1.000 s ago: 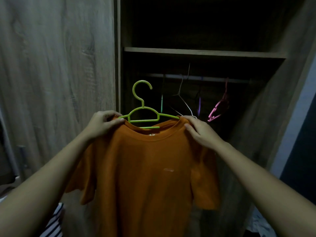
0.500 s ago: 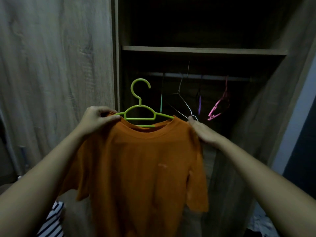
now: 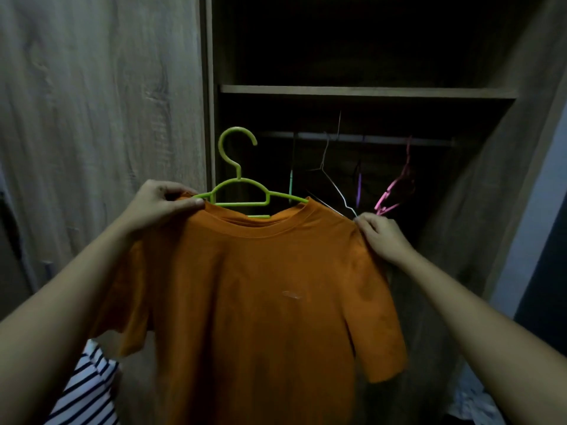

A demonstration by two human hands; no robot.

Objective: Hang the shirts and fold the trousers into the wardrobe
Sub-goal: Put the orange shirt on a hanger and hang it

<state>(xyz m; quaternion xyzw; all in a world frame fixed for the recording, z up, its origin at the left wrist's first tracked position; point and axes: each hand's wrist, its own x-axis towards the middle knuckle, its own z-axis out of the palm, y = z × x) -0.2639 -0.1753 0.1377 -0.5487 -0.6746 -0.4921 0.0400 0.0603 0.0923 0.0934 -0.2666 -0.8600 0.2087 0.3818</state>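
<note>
An orange T-shirt (image 3: 264,302) hangs on a green plastic hanger (image 3: 237,191) in front of the open wardrobe (image 3: 368,92). My left hand (image 3: 159,204) grips the shirt's left shoulder together with the hanger's arm. My right hand (image 3: 383,237) pinches the shirt's right shoulder seam, out past the hanger's right tip. The hanger's hook stands upright, below and in front of the left end of the wardrobe rail (image 3: 368,138).
Several bare hangers hang from the rail, among them a white wire hanger (image 3: 333,182) and a pink hanger (image 3: 395,191). A closed wooden door (image 3: 101,118) stands at left. A striped garment (image 3: 82,391) lies at bottom left, and pale cloth (image 3: 472,403) at bottom right.
My right hand slid outward along the right shoulder toward the sleeve. The shirt now sits spread wider across the hanger. My left hand kept its grip.
</note>
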